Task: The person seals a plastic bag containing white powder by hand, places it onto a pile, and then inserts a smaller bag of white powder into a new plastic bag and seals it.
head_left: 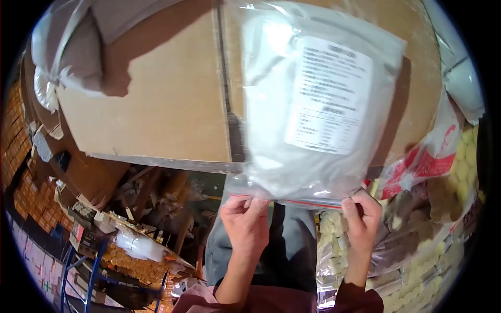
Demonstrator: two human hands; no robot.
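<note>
A clear zip-seal bag (271,120) filled with something white lies across the cardboard, its red-lined zip edge turned toward me. A white printed label (331,96) is on its upper face. My left hand (245,221) pinches the zip edge near its left end, thumb and fingers pressed together. At the right end of the same edge, my right hand (361,216) also pinches the plastic. The bag's opening strip stretches between the two hands, over my lap.
Brown cardboard (156,115) covers the work surface. A filled plastic bag (78,47) sits at its far left corner. To the right is a clear bag with red print (420,161). A blue metal frame (86,276) and a bundle of clear plastic (138,245) are at lower left.
</note>
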